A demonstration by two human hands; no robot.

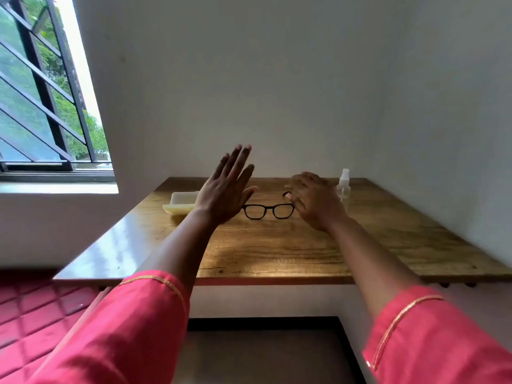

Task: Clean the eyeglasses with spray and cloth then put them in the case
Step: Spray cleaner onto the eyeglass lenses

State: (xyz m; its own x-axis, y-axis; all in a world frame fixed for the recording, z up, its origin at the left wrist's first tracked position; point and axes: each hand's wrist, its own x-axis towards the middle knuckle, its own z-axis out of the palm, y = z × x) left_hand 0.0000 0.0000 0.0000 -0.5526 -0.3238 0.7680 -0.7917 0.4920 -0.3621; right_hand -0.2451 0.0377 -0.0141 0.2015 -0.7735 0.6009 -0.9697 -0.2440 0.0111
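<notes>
Black-framed eyeglasses (pixel 268 211) lie unfolded on the wooden table (pixel 277 245), lenses facing me. My left hand (pixel 225 189) is raised above the table just left of them, flat, fingers spread, holding nothing. My right hand (pixel 314 200) hovers over the right end of the frame, fingers loosely curved downward and covering the right temple; I cannot tell if it touches. A clear spray bottle (pixel 344 185) with a white top stands behind my right hand. A pale yellow open case (pixel 181 203) lies to the left, partly hidden by my left hand. No cloth is visible.
The table stands against a white back wall with another wall close on the right. A barred window (pixel 47 101) is at the left. A red quilted cushion (pixel 36 314) lies low at the left.
</notes>
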